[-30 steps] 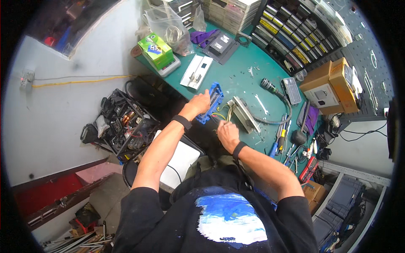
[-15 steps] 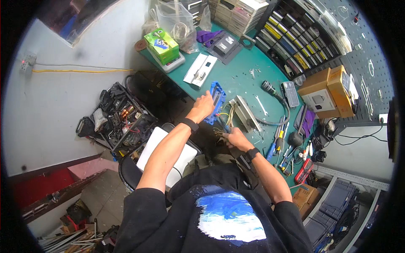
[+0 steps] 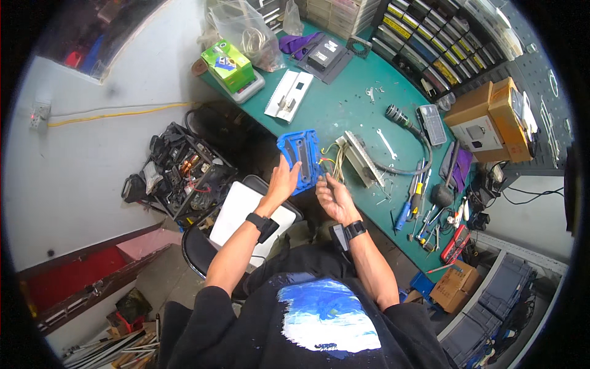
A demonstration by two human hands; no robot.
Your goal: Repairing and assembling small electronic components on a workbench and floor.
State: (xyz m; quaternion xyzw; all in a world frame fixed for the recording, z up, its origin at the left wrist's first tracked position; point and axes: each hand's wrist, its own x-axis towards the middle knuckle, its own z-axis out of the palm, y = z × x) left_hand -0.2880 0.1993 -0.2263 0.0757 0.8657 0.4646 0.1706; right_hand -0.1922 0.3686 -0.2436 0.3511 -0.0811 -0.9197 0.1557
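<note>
A blue plastic case with dark inner slots (image 3: 305, 154) is tilted up off the near edge of the bench. My left hand (image 3: 281, 182) is closed on its lower left side, with the thumb across its face. Just right of the case, my right hand (image 3: 334, 198) is palm up with curled fingers. It pinches something small and dark by the case's lower right corner, too hidden to name. Beyond it, a bundle of pale wires (image 3: 335, 161) runs to a perforated metal housing (image 3: 364, 159) lying on the green bench (image 3: 344, 104).
An open-end wrench (image 3: 387, 143), a corrugated hose (image 3: 424, 138) and screwdrivers (image 3: 403, 215) lie to the right. At the back left are a white panel (image 3: 289, 96) and a green box (image 3: 228, 64). A crate of parts (image 3: 184, 169) stands left of the bench.
The blue case has turned so its inner face shows more broadly, and it sits slightly lower and left. My right hand has rolled palm up; the blue-grey tool handle seen in it before is no longer visible.
</note>
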